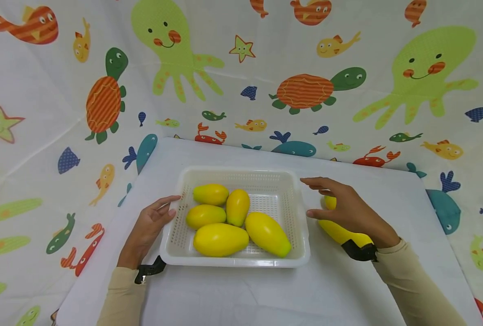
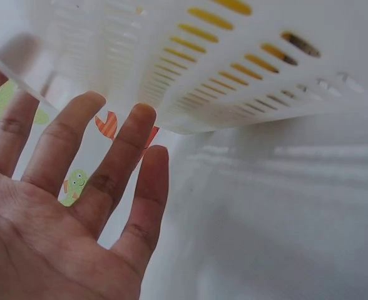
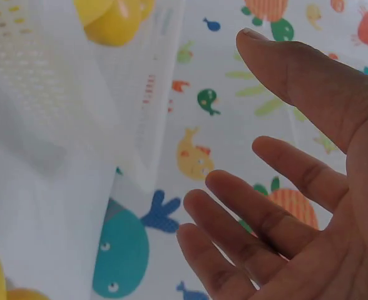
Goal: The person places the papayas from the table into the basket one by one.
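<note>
A white perforated plastic basket (image 1: 235, 262) sits on the table with several smooth yellow oblong fruits (image 1: 221, 240) in it, some greenish at one end; mango or papaya, I cannot tell which. At the basket's left rim, my left hand (image 1: 149, 224) has its fingertips on or very near the edge. The left wrist view shows those fingers (image 2: 121, 150) loosely extended beside the slotted wall. Just off the right rim hovers my right hand (image 1: 345, 206), thumb and fingers spread, nothing between them. Under it, more yellow fruits (image 1: 334, 230) lie on the table, partly hidden.
A white cloth (image 1: 233, 294) covers the table. Behind and to the sides hangs a curtain (image 1: 208, 27) printed with sea animals. Dark straps (image 1: 359, 250) circle both wrists. Inside the basket, bare floor (image 1: 264, 203) shows at the back right.
</note>
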Motion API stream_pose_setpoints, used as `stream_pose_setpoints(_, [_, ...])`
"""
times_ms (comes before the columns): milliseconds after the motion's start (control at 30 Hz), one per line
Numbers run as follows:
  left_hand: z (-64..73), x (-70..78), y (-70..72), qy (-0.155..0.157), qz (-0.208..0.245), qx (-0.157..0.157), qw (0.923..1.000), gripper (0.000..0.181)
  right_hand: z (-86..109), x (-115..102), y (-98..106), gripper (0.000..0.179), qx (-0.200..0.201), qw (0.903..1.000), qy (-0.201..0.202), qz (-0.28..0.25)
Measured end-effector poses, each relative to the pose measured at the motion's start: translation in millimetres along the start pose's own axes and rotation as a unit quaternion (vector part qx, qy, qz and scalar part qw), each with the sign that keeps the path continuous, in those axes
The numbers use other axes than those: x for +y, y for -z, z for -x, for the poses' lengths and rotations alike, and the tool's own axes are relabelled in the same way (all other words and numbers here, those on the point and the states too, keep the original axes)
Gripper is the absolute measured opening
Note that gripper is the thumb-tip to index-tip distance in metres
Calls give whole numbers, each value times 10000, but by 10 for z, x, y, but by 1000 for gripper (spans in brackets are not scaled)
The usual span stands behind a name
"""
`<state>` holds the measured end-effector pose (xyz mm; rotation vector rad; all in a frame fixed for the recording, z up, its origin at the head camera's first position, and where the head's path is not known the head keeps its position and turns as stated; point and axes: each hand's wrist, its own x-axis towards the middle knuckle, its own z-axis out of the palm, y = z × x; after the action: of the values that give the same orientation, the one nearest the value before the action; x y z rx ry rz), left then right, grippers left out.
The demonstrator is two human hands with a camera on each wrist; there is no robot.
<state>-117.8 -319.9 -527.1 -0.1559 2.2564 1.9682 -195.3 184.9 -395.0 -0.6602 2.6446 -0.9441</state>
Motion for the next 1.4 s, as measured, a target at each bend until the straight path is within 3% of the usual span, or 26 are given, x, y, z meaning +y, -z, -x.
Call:
stream_pose_setpoints(267, [2,1,5,-31,12,-17,10000,50,232,249,86,80,447,9979,-475,39])
stream_pose_setpoints(533, [13,1,4,37,-5,-7,10000,50,344,496,101,79,686,9948,-748,-1])
stream_pose_setpoints(900, [17,12,4,56,6,-20,10000,50,508,791,8,85,447,9894,-1379,37])
stream_pose_setpoints(1200, [25,24,6,27,-10,-18,10000,50,615,949,-112,77,358,9915,-1247,90])
stream_pose_setpoints(1400, [22,18,-2,70,46,12,10000,51,644,1006,-172,76,215,9903,-1372,54])
